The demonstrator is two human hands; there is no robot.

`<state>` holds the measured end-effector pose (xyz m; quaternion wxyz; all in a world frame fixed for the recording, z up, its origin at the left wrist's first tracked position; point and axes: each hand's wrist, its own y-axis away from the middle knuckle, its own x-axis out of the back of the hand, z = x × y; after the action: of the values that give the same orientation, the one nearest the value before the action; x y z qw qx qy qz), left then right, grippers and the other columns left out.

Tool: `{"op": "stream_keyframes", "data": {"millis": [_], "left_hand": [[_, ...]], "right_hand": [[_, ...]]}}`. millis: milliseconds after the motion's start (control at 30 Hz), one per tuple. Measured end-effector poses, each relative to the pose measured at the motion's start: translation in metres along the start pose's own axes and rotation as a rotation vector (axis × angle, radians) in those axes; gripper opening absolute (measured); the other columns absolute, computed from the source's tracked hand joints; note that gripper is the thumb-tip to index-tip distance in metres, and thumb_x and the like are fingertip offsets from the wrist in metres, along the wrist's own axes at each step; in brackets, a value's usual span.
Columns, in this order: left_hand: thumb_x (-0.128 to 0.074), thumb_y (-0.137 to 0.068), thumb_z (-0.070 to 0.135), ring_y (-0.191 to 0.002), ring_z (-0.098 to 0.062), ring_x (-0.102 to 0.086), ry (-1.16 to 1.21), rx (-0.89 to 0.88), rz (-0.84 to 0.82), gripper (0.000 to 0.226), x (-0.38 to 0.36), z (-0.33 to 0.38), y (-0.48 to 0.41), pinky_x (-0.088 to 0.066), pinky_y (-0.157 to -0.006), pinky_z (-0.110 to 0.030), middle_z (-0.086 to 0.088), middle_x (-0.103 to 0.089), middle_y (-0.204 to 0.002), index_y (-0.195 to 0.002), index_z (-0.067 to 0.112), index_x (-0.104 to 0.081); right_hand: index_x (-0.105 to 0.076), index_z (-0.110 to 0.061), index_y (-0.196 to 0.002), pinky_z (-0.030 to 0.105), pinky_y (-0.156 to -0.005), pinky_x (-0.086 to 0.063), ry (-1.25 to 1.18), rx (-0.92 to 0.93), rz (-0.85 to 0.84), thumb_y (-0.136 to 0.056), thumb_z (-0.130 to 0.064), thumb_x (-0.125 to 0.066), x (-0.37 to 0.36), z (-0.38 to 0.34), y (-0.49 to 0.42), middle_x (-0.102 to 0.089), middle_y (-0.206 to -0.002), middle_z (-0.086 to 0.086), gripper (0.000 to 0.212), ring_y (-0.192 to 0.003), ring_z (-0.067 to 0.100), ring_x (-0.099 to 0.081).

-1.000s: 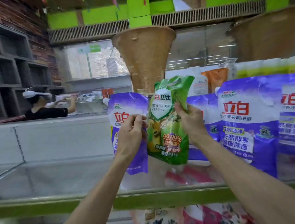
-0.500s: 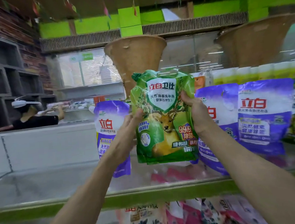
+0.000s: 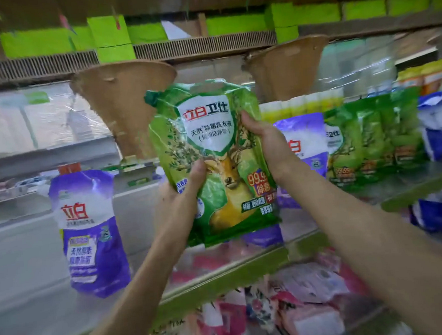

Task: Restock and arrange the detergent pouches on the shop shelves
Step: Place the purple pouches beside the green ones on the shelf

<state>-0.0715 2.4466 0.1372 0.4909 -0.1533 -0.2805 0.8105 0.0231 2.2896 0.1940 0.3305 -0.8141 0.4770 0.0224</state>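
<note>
Left hand and right hand both bare; forearms lean, uncovered the whole way from wrists to lower frame edge.

one green pouch held up, maybe four shelved green pouches (blurry), at least two purple pouches, two woven cones
</note>
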Motion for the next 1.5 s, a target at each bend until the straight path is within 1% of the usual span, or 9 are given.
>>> {"op": "stream_keyframes", "data": {"millis": [200, 433, 700, 800, 900, 1000, 1100, 1233, 1500], "left_hand": [[-0.066, -0.075, 0.062, -0.081, -0.006, -0.073, 0.037, -0.016, -0.071, 0.039, -0.104, 0.009, 0.009, -0.056, -0.074, -0.024, 0.011, -0.077, -0.083, -0.093, 0.028, -0.071], [-0.07, -0.066, 0.071, -0.094, -0.018, -0.073, 0.113, 0.08, -0.124, 0.059, -0.238, -0.004, 0.012, -0.056, -0.092, -0.045, 0.002, -0.078, -0.096, -0.101, 0.024, -0.073], [-0.073, -0.061, 0.075, -0.105, -0.022, -0.071, 0.199, 0.245, -0.254, 0.077, -0.326, -0.041, 0.001, -0.052, -0.097, -0.049, 0.0, -0.074, -0.113, -0.12, 0.026, -0.064], [-0.07, -0.065, 0.075, -0.107, -0.022, -0.07, 0.187, 0.33, -0.379, 0.08, -0.341, -0.056, -0.014, -0.051, -0.099, -0.046, 0.0, -0.073, -0.116, -0.127, 0.025, -0.06], [-0.062, -0.069, 0.08, -0.111, -0.018, -0.066, 0.044, 0.338, -0.411, 0.078, -0.349, -0.067, -0.032, -0.048, -0.103, -0.044, 0.004, -0.07, -0.12, -0.127, 0.027, -0.059], [-0.062, -0.086, 0.056, -0.114, -0.017, -0.062, -0.072, 0.29, -0.367, 0.063, -0.354, -0.08, -0.048, -0.047, -0.105, -0.04, 0.0, -0.063, -0.128, -0.135, 0.017, -0.053], [-0.061, -0.085, 0.05, -0.112, -0.017, -0.063, -0.15, 0.275, -0.43, 0.06, -0.357, -0.093, -0.051, -0.049, -0.102, -0.041, 0.0, -0.066, -0.123, -0.134, 0.016, -0.053], [-0.056, -0.094, 0.04, -0.113, -0.016, -0.062, -0.168, 0.326, -0.416, 0.033, -0.358, -0.111, -0.049, -0.049, -0.102, -0.039, 0.003, -0.066, -0.121, -0.124, 0.027, -0.054], [-0.034, -0.099, 0.055, -0.144, -0.021, -0.035, -0.179, 0.353, -0.246, 0.065, -0.382, -0.136, -0.059, -0.028, -0.118, -0.038, -0.003, -0.037, -0.156, -0.155, 0.024, -0.022]], "right_hand": [[-0.071, -0.02, -0.112, 0.025, -0.079, -0.059, 0.144, 0.065, 0.069, -0.099, -0.039, -0.05, 0.095, -0.049, 0.019, -0.077, -0.1, -0.007, 0.031, -0.094, 0.008, -0.073], [-0.074, -0.019, -0.114, 0.052, -0.107, -0.044, 0.218, 0.008, 0.132, -0.091, -0.051, -0.057, 0.221, -0.089, 0.019, -0.073, -0.118, 0.009, 0.042, -0.112, 0.032, -0.068], [-0.069, -0.014, -0.116, 0.041, -0.09, -0.057, 0.333, -0.025, 0.281, -0.097, -0.043, -0.052, 0.302, -0.105, 0.02, -0.076, -0.106, 0.006, 0.039, -0.098, 0.028, -0.073], [-0.063, -0.005, -0.119, 0.025, -0.062, -0.058, 0.366, -0.016, 0.344, -0.098, -0.039, -0.052, 0.317, -0.104, 0.009, -0.074, -0.093, 0.002, 0.041, -0.078, 0.018, -0.072], [-0.05, -0.004, -0.132, 0.035, -0.096, -0.048, 0.329, 0.011, 0.422, -0.1, -0.03, -0.052, 0.324, -0.098, -0.003, -0.061, -0.115, 0.0, 0.042, -0.102, 0.018, -0.061], [-0.058, -0.009, -0.097, 0.047, -0.115, -0.03, 0.393, 0.047, 0.478, -0.1, -0.031, -0.052, 0.323, -0.087, -0.021, -0.061, -0.117, 0.004, 0.022, -0.121, 0.021, -0.051], [-0.053, -0.01, -0.077, 0.037, -0.086, -0.045, 0.477, 0.063, 0.525, -0.1, -0.036, -0.051, 0.316, -0.068, -0.04, -0.05, -0.077, -0.002, 0.035, -0.076, 0.014, -0.051], [-0.054, 0.006, -0.07, 0.025, -0.048, -0.033, 0.549, 0.098, 0.523, -0.1, -0.042, -0.049, 0.313, -0.029, -0.069, -0.04, -0.05, 0.001, 0.056, -0.043, 0.014, -0.037], [-0.062, -0.022, -0.076, 0.021, -0.046, -0.029, 0.608, 0.182, 0.469, -0.103, -0.031, -0.048, 0.303, 0.016, -0.112, -0.047, -0.053, -0.004, 0.032, -0.04, 0.002, -0.039]]}}
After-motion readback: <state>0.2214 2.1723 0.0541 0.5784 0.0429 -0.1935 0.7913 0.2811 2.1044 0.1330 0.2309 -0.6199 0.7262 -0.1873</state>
